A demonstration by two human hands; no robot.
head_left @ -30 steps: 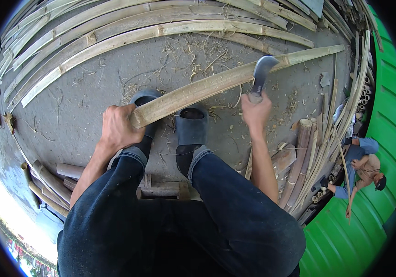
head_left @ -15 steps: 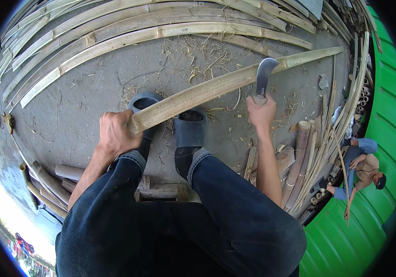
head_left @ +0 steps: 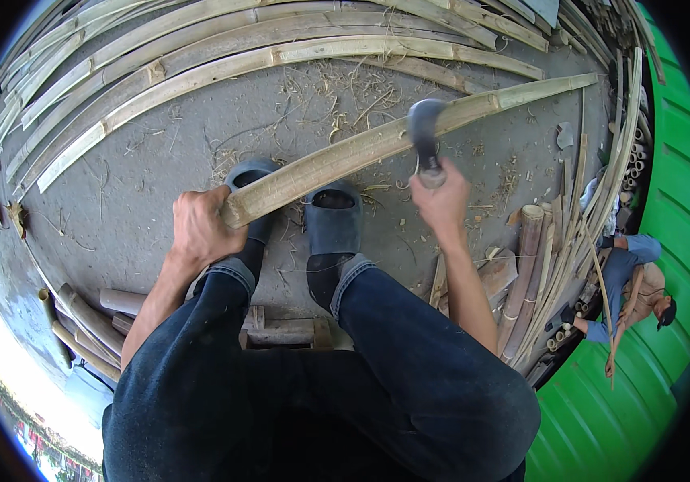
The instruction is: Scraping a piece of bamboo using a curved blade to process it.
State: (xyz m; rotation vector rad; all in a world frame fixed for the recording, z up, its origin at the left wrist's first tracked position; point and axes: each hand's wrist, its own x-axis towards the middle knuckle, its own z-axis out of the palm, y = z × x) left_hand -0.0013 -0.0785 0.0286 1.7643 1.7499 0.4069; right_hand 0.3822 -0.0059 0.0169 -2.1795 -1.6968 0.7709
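At the far left, long pale split bamboo strips (head_left: 200, 56) lie in a curved row on the grey concrete ground (head_left: 152, 201), and short cut bamboo pieces (head_left: 88, 321) lie by the seated person's side. The left hand (head_left: 200, 229) is closed tight around the near end of a long pale-yellow split bamboo slat (head_left: 377, 140), which slants up and away to the right across both dark grey slip-on sandals (head_left: 333, 221). The right hand (head_left: 441, 201) is clenched on the handle of a dark, curved-bladed chopping knife (head_left: 423, 132); its blade meets the slat about midway along.

Judging by the shavings and fibres scattered on the ground, some trimming is already done, while the slat in hand looks only partly worked, with its far half beyond the blade yet to be dealt with.

Whether the blade is biting into the slat or only resting against it is hard to tell, since the blade is blurred. The low wooden stool (head_left: 280, 329) is mostly hidden behind the dark trousers. At the right, another person in blue (head_left: 626, 273) sits beside the bright green corrugated wall (head_left: 666, 201), small and distorted at the rim.
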